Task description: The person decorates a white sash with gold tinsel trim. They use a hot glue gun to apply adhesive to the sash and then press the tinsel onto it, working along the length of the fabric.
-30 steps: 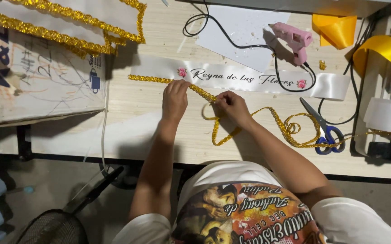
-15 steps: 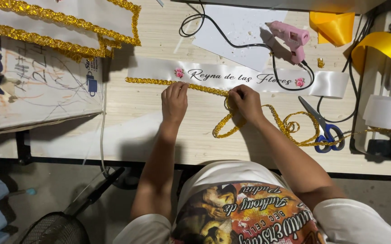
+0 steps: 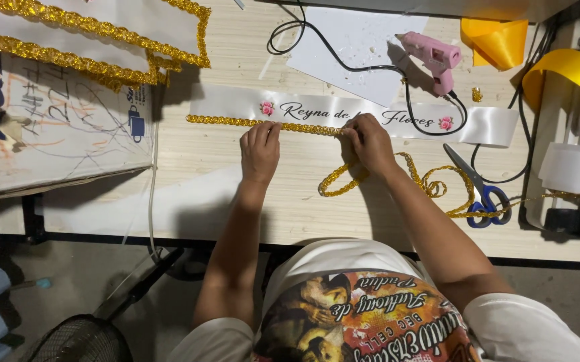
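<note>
a pale wooden table [image 3: 370,208] is filling most of the frame, its right end running out of view. at upper left a big scribbled board [image 3: 41,134] and a white sash edged in gold [image 3: 88,40] are being cut off by the frame edges. across the middle a white ribbon sash [image 3: 236,105] is lying flat, its lettering partly hidden under the right hand [image 3: 370,142] and a black cord [image 3: 370,67]. gold sequin trim [image 3: 223,121] is running along the sash's lower edge, then curling loose toward the right, where its tail is disappearing behind blue-handled scissors [image 3: 481,194]. a pink glue gun [image 3: 432,59] is resting at upper right.

the left hand [image 3: 260,149] is lying palm down with fingertips pressing on the trim at centre; the right hand's fingers are curled, pinching the trim just to the right where it leaves the sash edge. the pinch itself is hard to make out under the knuckles.

compared with half a second ago, both hands are sitting higher, closer to the sash, and more trim is lying straight along it.
</note>
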